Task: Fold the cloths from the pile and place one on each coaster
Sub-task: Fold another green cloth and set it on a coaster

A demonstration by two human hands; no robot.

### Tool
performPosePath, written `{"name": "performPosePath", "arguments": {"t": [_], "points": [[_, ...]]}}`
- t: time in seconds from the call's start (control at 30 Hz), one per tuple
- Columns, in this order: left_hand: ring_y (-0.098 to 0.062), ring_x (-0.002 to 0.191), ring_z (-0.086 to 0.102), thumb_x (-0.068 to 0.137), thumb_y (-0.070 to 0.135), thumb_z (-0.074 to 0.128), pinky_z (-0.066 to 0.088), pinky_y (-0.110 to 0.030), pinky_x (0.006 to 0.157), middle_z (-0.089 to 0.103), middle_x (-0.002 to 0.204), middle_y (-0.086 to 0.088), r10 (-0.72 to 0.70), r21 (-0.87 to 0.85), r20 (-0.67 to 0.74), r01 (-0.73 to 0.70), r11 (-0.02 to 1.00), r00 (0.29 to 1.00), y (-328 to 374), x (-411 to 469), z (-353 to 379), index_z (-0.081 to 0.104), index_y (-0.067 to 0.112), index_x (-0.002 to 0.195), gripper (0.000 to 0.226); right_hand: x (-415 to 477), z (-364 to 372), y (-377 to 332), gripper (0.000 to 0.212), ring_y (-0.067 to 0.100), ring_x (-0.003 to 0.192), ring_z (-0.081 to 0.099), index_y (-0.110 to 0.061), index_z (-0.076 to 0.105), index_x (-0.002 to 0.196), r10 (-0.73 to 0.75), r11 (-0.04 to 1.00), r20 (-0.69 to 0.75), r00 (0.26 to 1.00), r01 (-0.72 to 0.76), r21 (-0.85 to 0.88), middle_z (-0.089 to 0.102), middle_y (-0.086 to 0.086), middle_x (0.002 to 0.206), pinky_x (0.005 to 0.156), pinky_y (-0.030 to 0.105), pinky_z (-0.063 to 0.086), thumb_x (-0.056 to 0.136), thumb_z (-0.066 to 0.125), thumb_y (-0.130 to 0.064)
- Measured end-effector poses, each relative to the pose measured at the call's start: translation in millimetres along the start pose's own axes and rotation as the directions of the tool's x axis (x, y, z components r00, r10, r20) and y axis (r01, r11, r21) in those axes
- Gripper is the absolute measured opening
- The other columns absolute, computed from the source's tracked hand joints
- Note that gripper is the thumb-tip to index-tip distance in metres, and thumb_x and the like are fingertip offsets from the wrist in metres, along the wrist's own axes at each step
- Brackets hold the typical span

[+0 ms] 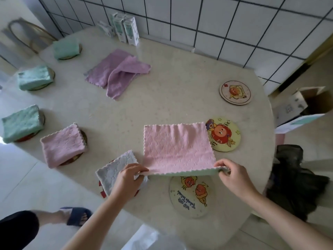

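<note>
both forearms reach in from six o'clock, the left hand (pixel 127 177) and right hand (pixel 232 175) each pinching a near corner of the pink square fleece cloth (pixel 175 147) with a green underside. the cloth lies spread at the centre of the pale round table (pixel 180 91), its near edge lifted. at five o'clock from it, the round cartoon coaster (pixel 191 195) reads "we are", the rest unclear.

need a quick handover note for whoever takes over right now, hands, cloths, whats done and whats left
Left hand and right hand each pinch a near corner of the pink cloth, spread flat on the table.
Done: five coasters along the left carry folded cloths, the nearest a grey cloth.
Left: fold the pink one, then the purple pile; three bare coasters wait on the right.
</note>
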State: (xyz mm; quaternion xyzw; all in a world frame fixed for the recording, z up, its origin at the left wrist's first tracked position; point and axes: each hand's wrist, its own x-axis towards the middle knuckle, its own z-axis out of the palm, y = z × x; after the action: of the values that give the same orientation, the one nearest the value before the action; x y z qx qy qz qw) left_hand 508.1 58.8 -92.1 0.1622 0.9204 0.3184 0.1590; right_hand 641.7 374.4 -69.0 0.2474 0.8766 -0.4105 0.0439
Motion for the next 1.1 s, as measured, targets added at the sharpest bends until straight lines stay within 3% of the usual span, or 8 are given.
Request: {"name": "performPosePath", "arguments": {"t": [0.2,0.4,0.67,0.8,0.9,0.97,1.03,1.1], "points": [[-0.003,0.054,0.053,0.083,0.013,0.071,0.044,-0.020,0.057,0.071,0.074,0.001,-0.131,-0.157,0.011,0.131,0.979,0.991,11.5,38.4,-10.4,0.074,0.016,0.086,0.006,47.8,-9.2,-20.0,0.014,0.026,0.069,0.064,-0.021,0.062,0.091,0.044,0.998,-0.042,0.998,-0.042,0.045,0.065,-0.002,0.082,0.056,0.039,0.053,0.085,0.061,-0.008],[-0.018,0.050,0.046,0.082,0.007,0.066,0.034,-0.026,0.049,0.052,0.051,0.000,-0.360,-0.331,0.035,0.351,0.876,0.932,15.3,98.9,-6.7,0.058,0.014,0.059,0.026,116.4,-7.2,-24.7,0.013,0.024,0.065,0.056,-0.016,0.064,0.097,0.171,0.985,-0.117,0.978,-0.168,0.040,0.064,0.011,0.078,0.055,0.028,0.039,0.084,0.064,-0.017],[-0.016,0.059,0.053,0.088,0.009,0.060,0.044,-0.025,0.054,0.063,0.070,-0.004,-0.458,-0.346,0.125,0.471,0.811,0.880,4.4,143.6,8.0,0.068,0.008,0.084,0.009,170.0,4.7,-24.7,0.019,0.016,0.048,0.039,-0.015,0.062,0.103,0.316,0.948,-0.050,0.948,-0.317,-0.019,0.054,0.005,0.062,0.044,0.024,0.027,0.092,0.050,-0.005],[-0.026,0.074,0.066,0.091,0.018,0.058,0.058,-0.044,0.071,0.071,0.084,-0.007,-0.457,-0.347,0.119,0.468,0.812,0.881,-5.4,156.3,12.1,0.067,0.014,0.090,0.010,178.1,9.5,-19.2,0.021,0.012,0.042,0.031,-0.011,0.063,0.109,0.332,0.943,-0.048,0.942,-0.332,0.008,0.053,0.003,0.060,0.039,0.021,0.023,0.092,0.051,-0.006],[-0.026,0.072,0.064,0.094,0.023,0.054,0.055,-0.038,0.067,0.069,0.079,-0.006,-0.418,-0.291,0.067,0.418,0.861,0.906,-3.8,163.0,15.0,0.063,0.019,0.091,0.009,179.1,11.7,-17.9,0.021,0.014,0.045,0.037,-0.008,0.062,0.111,0.318,0.948,-0.072,0.945,-0.318,0.013,0.066,0.011,0.078,0.047,0.025,0.030,0.092,0.054,-0.009],[-0.024,0.069,0.060,0.095,0.024,0.052,0.050,-0.032,0.063,0.068,0.077,-0.006,-0.393,-0.250,0.035,0.389,0.887,0.919,-1.8,166.3,17.5,0.060,0.022,0.092,0.008,179.4,11.3,-20.2,0.021,0.024,0.057,0.055,-0.007,0.061,0.112,0.307,0.951,-0.084,0.948,-0.308,-0.004,0.068,0.018,0.096,0.055,0.031,0.044,0.093,0.054,-0.011],[-0.023,0.067,0.058,0.095,0.023,0.052,0.047,-0.030,0.060,0.066,0.076,-0.007,-0.383,-0.227,0.009,0.375,0.899,0.924,-1.6,168.0,20.4,0.061,0.021,0.093,0.009,181.5,11.8,-18.5,0.020,0.027,0.066,0.061,-0.007,0.061,0.111,0.302,0.952,-0.089,0.949,-0.305,-0.029,0.067,0.014,0.089,0.057,0.031,0.049,0.093,0.054,-0.013],[-0.024,0.068,0.058,0.094,0.023,0.053,0.047,-0.030,0.061,0.066,0.076,-0.007,-0.390,-0.202,-0.017,0.379,0.903,0.921,-1.2,168.5,22.7,0.063,0.016,0.095,0.012,183.7,12.8,-14.3,0.017,0.017,0.053,0.050,-0.008,0.062,0.104,0.289,0.955,-0.091,0.953,-0.294,-0.046,0.062,0.005,0.074,0.043,0.019,0.037,0.092,0.056,-0.018]]}}
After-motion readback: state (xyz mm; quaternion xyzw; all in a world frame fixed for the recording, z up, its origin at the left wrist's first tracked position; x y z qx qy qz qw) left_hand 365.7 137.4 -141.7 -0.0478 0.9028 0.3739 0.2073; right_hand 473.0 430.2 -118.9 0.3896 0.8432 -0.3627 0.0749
